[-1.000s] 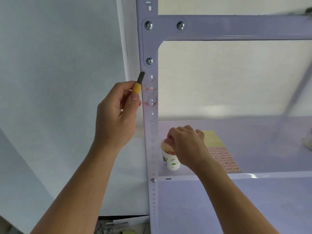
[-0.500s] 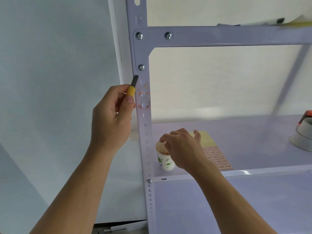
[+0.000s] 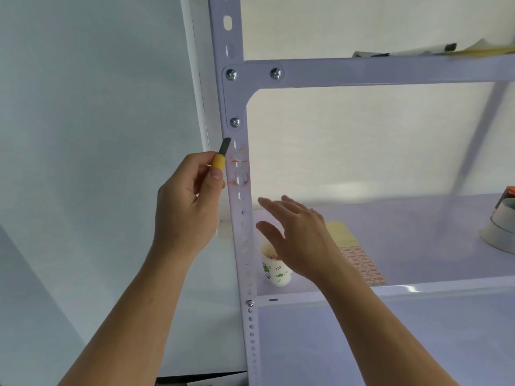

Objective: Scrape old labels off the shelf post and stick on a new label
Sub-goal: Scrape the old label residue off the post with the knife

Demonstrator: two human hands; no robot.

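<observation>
1. Shelf (image 3: 418,218): a pale lilac board extending to the right of and behind the right grip. An upper beam (image 3: 362,69) of the same colour runs well above both grips and is fixed by screws.

2. Shelf post (image 3: 237,207): a pale lilac perforated upright standing between the two grips. It is just right of the left grip and just left of the right grip.

3. Left grip (image 3: 189,201): the fingers and thumb are curled round the scraper, with the thumb lying along its yellow handle.

4. Right grip (image 3: 298,240): the fingers are straight and spread and hold nothing. The palm faces down above the paper cup. The outline is motion-blurred.

5. Tape roll (image 3: 498,229): it sits on the shelf, well apart to the right of the right grip.

6. Label sheet (image 3: 362,266): it lies flat on the shelf just right of the right grip and carries rows of small orange-printed labels. A yellow backing (image 3: 340,232) adjoins its far end.

7. Paper cup (image 3: 274,271): white with a green print, upright on the shelf below the right grip and beside the post. It contains orange-brown scraps.

8. Scraper (image 3: 221,154): it has a yellow handle and a dark tip. It projects up from the left grip, with the tip at the left edge of the post.

9. Label residue (image 3: 239,168): patchy orange-red traces and one thin orange line lie on the post face around the slots, just right of the left thumb.
</observation>
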